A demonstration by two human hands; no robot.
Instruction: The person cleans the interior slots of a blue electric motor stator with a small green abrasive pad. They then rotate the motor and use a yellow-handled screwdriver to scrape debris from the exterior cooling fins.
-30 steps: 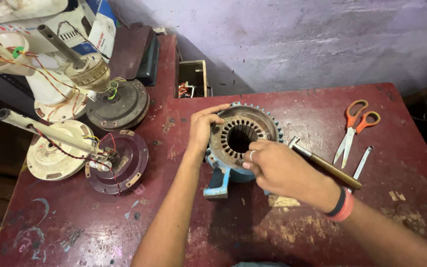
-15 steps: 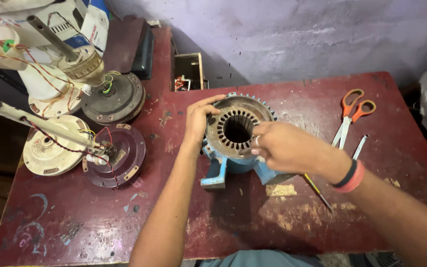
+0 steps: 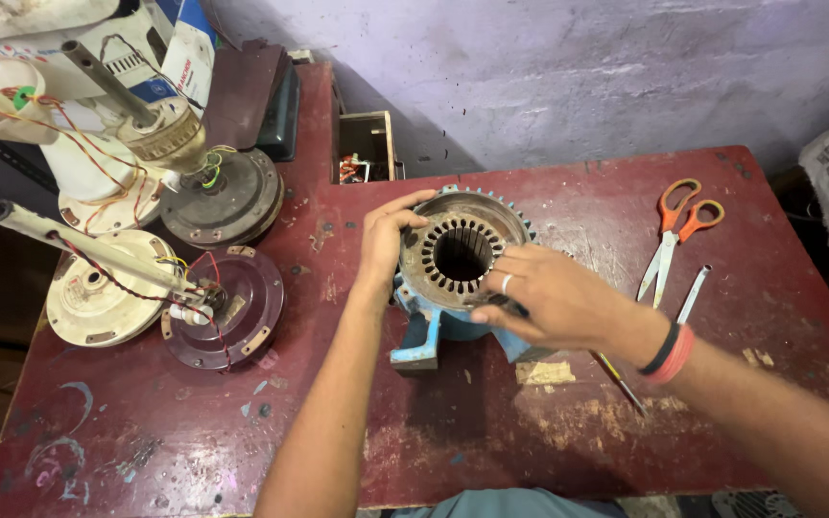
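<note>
A round slotted metal motor stator [image 3: 460, 251] in a blue housing stands on the dark red table [image 3: 549, 422]. My left hand [image 3: 388, 238] grips its left rim with fingers curled over the top edge. My right hand [image 3: 539, 295], with a ring on one finger, rests on the stator's right and lower rim. A thin rod-like tool [image 3: 618, 382] sticks out from under my right wrist; whether the hand holds it is unclear.
Orange-handled scissors [image 3: 675, 230] and a thin metal strip [image 3: 693, 293] lie to the right. Dismantled ceiling fan motors with shafts and wires [image 3: 194, 288] crowd the left side. A small open box [image 3: 365, 146] sits at the back by the wall.
The stator and both hands sit a little further toward me and the view has shifted. My right hand has spread further over the stator's lower right rim.
</note>
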